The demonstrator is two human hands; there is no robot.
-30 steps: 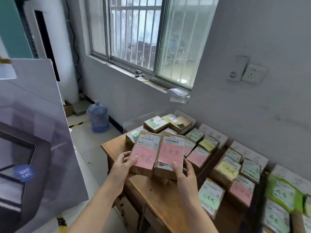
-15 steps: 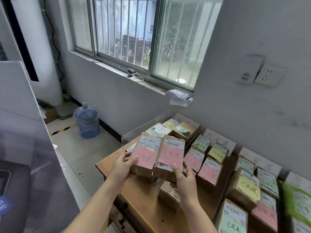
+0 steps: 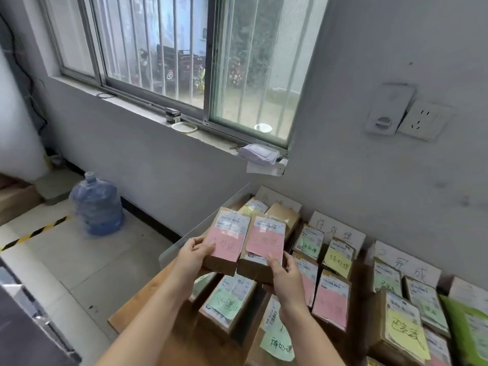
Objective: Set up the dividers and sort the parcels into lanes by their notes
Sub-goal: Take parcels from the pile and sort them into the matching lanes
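**While both hands hold pink-note parcels above the lanes**

As I watch from the head view, rows of parcels lie on the table [image 3: 137, 302], running back to white cards [image 3: 338, 231] propped against the wall. The row under the middle card holds a green-note parcel [image 3: 313, 241], a yellow-note one [image 3: 339, 257] and a pink-note one [image 3: 331, 299]. Nearer me lies another green-note parcel [image 3: 227, 302], directly below the raised pair. A clear panel [image 3: 206, 225] stands along the table's left edge. I cannot make out whether dividers fill the dark gaps between rows.

Off the table, a water jug [image 3: 96, 204] stands on the floor under the window [image 3: 184, 48], and a socket [image 3: 422, 120] sits on the wall.

My left hand [image 3: 194, 256] grips the left parcel [image 3: 225, 244] at its near left edge, thumb on the pink note. My right hand [image 3: 286, 276] grips the right parcel [image 3: 264, 245] at its near end, thumb on top and fingers curled beneath. Both parcels are side by side and touching, faces tilted up at me, with their long axes pointing away toward the wall and the shipping labels at the far end.
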